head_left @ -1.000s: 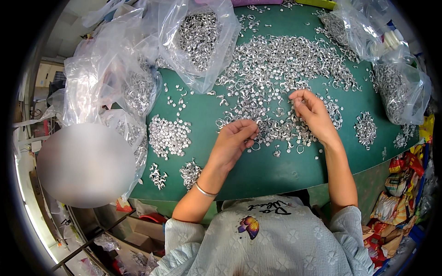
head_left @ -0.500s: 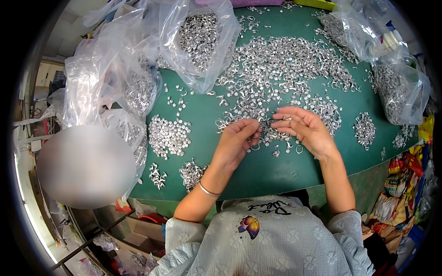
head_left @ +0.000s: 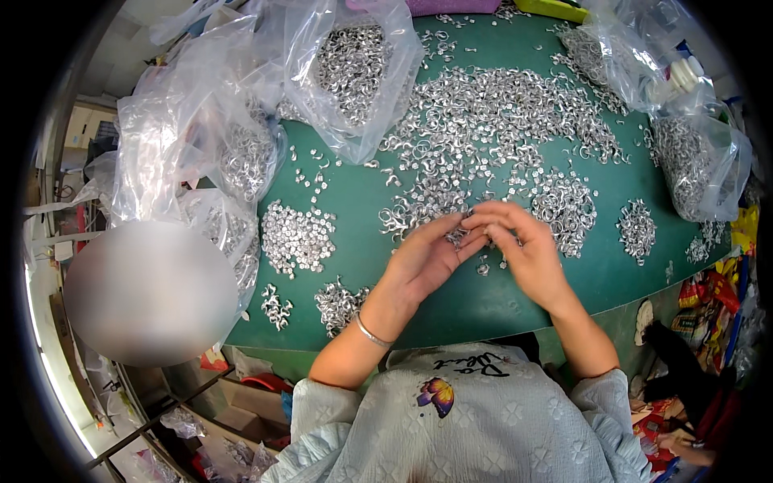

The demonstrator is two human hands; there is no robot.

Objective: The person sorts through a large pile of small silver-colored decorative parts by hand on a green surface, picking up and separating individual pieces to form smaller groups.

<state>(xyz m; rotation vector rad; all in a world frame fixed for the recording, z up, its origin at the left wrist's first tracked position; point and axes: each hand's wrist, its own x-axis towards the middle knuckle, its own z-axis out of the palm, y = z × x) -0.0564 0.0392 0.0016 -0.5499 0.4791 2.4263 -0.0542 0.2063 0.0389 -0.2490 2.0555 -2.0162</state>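
Observation:
My left hand (head_left: 427, 262) is half turned up near the front of the green table, its fingers curled toward the right. Bits of silver metal (head_left: 456, 236) show between its thumb and fingers; whether they lie in the hand or on the pile behind is unclear. My right hand (head_left: 527, 253) meets it from the right, fingers bent over and thumb close to the left fingertips. What the fingertips pinch is hidden. Just beyond both hands spreads a large heap of small silver metal rings and curved pieces (head_left: 483, 113).
Small sorted piles sit left, one of round studs (head_left: 298, 237), another of curved pieces (head_left: 338, 307). More piles (head_left: 564, 211) (head_left: 636, 232) lie right. Clear plastic bags of metal pieces (head_left: 352, 76) (head_left: 684, 165) stand around the table (head_left: 467, 310). Another person's dark-clothed leg (head_left: 680, 354) shows lower right.
My hands have come together; the right moved left and down onto the left fingers. My left palm has opened more upward. Another person's leg and hand have appeared at the lower right.

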